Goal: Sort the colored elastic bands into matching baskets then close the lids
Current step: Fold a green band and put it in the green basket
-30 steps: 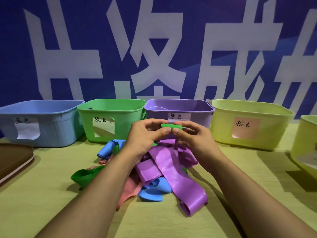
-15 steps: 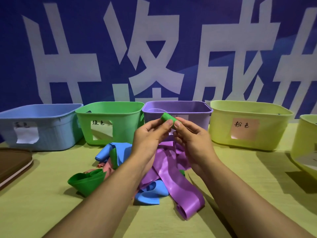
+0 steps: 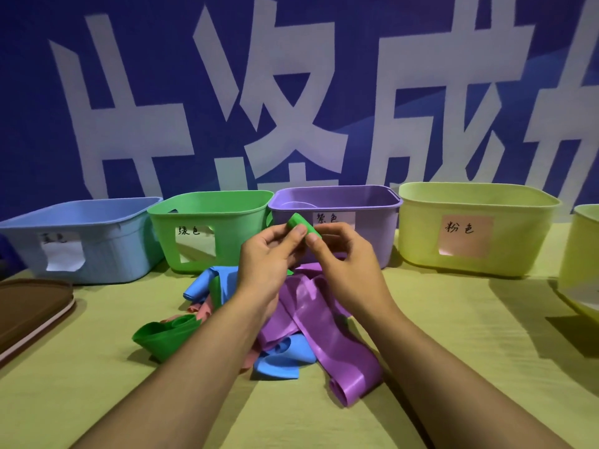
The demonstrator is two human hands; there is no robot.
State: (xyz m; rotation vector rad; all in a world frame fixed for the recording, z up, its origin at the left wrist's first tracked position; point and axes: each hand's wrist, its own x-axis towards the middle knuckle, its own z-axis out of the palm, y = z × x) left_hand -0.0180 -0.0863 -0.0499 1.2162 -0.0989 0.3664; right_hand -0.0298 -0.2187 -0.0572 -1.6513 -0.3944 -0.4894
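Yellow-green tablecloth (image 3: 453,335) carries mixed bands; left hand (image 3: 265,254) and right hand (image 3: 346,257) pinch a rolled green band (image 3: 299,223) closed-fingered, apparently compacting it for the green basket (image 3: 207,228) at the rear edge.

hands (image 3: 311,254): bare | forearms: bare (no sleeves, no jewellery)

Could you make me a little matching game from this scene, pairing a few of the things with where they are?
Things:
1. rolled green band
2. purple band
3. brown lid
4. basket with the pink label

Places:
A. flat on the table at the far left
B. pinched between the fingertips of the left hand and the right hand
C. just right of the purple basket
D. in the loose pile on the table, under the forearms

Pairs: 1-B, 2-D, 3-A, 4-C
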